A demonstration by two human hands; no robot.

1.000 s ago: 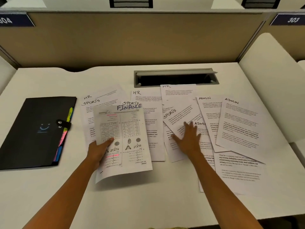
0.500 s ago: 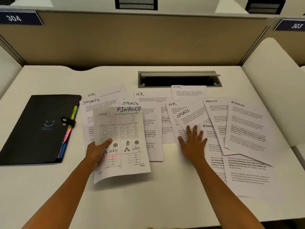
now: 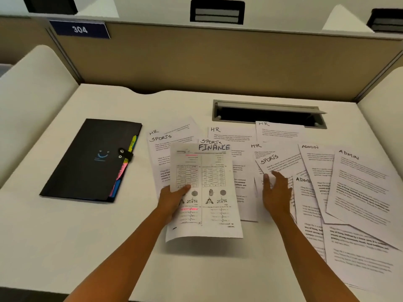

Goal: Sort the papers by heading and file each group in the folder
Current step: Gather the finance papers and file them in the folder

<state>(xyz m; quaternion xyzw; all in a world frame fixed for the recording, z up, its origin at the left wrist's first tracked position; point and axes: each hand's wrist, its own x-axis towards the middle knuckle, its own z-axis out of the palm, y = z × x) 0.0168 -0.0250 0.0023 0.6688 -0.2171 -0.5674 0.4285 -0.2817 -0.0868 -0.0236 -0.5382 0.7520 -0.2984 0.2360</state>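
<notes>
My left hand (image 3: 173, 200) grips the left edge of a sheet headed FINANCE (image 3: 209, 184), held slightly above the desk. My right hand (image 3: 275, 194) rests with fingers curled on the lower edge of a sheet headed SPORTS (image 3: 281, 163); whether it pinches the sheet I cannot tell. Several more sheets headed HR (image 3: 231, 135), SPORTS (image 3: 165, 142) and ADMIN (image 3: 359, 184) lie overlapped across the desk's right half. A black folder (image 3: 87, 162) with coloured tabs and a snap strap lies shut at the left.
A grey cable slot (image 3: 269, 112) is set in the white desk (image 3: 65, 247) behind the papers. A beige partition (image 3: 218, 59) with a 304 label stands at the back. White curved dividers flank both sides.
My right hand has gone from flat with spread fingers to curled at the SPORTS sheet's lower edge. The left hand keeps holding the FINANCE sheet. The camera has turned left.
</notes>
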